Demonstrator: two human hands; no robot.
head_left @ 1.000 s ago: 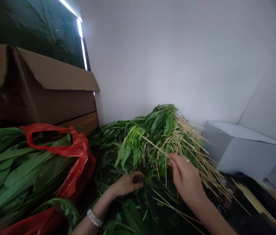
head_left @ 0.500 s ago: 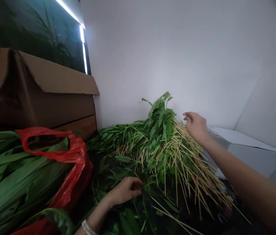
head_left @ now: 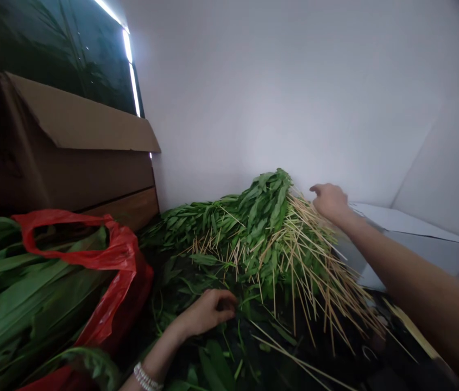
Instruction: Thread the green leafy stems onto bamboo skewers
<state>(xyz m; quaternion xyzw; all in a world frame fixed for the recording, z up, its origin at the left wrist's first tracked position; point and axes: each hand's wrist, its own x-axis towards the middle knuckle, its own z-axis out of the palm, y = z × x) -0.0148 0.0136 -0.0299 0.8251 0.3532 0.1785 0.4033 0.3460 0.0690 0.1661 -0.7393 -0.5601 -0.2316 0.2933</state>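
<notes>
A heap of skewered green leaves (head_left: 264, 203) rises against the wall, its thin bamboo sticks (head_left: 314, 271) fanning out toward the lower right. Just right of the heap's top is my right hand (head_left: 330, 201), index finger stretched out and no stick visible in it. My left hand (head_left: 208, 312) hovers low over loose leaves and stems, thumb and fingers curved with a gap between them and nothing visible inside. A few bare sticks (head_left: 290, 355) lie on the dark surface to its right.
At the left stands a red plastic bag (head_left: 127, 250) full of long broad leaves (head_left: 21, 293). Behind it is an open cardboard box (head_left: 90, 168). A white box (head_left: 420, 247) sits at the right, partly behind my forearm. The pale wall (head_left: 274, 98) closes off the back.
My right hand has let go of a leafy stick, which has dropped onto the heap, and has drawn slightly right. The left hand stays nearly still. The view has shifted a little.
</notes>
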